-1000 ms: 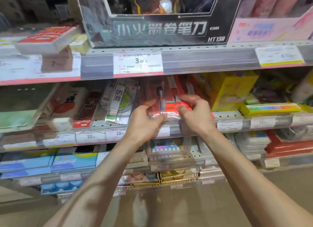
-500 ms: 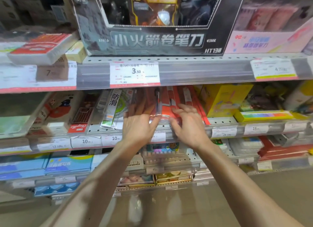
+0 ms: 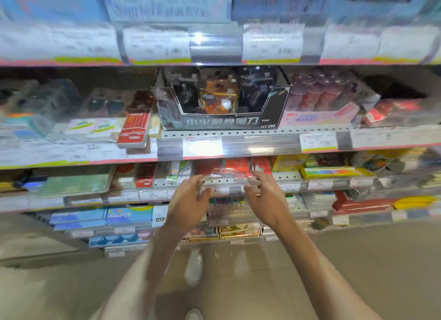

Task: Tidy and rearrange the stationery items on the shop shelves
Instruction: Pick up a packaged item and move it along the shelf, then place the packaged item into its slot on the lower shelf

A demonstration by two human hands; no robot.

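A stack of red stationery packs in clear plastic (image 3: 224, 170) lies on the middle shelf, just under a white price label. My left hand (image 3: 191, 198) is at the stack's left front corner, its spread fingertips at the plastic edge. On the other side, my right hand (image 3: 265, 198) has its fingers relaxed near the right front corner. Neither hand has fingers curled round a pack. Motion blur hides whether the fingertips touch the plastic.
A black display box (image 3: 224, 121) and a pink box (image 3: 319, 117) stand on the shelf above. A yellow box (image 3: 288, 163) sits right of the red packs, and a ruler pack (image 3: 177, 171) left of them. Shelf rails (image 3: 262, 145) jut forward. Tiled floor (image 3: 334, 272) lies below.
The view has tilted up and pulled back, showing a higher shelf. Both hands have let go of the red pack and drawn back to its front corners; it now lies on the shelf.
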